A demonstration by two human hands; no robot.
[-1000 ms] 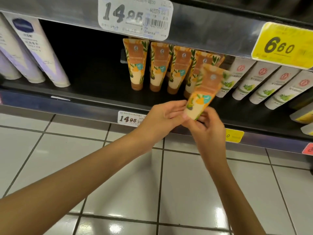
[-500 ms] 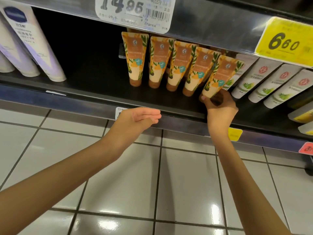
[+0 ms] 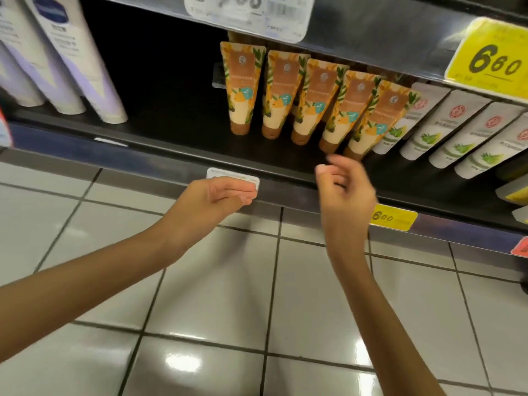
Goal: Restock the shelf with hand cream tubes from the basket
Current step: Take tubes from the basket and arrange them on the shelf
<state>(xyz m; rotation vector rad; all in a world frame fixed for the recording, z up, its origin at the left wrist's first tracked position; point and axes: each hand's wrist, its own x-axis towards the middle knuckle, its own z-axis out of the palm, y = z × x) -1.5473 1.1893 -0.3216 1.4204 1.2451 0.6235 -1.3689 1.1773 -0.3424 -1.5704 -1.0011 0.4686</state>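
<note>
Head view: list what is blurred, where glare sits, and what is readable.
Head view: motion blur smears the right hand and the white price tag overhead, its digits unreadable; bright glare spots sit on the glossy floor tiles; the shelf is dark at the back; the orange tubes are soft yet recognisable; the yellow tag reads 660.

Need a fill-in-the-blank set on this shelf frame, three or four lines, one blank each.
The front row holds ___ orange hand cream tubes. Their brown caps point ___. The left hand and right hand hold ___. White tubes with green leaves stand to the orange tubes' ___.
Missing: five; down; nothing; right.
</note>
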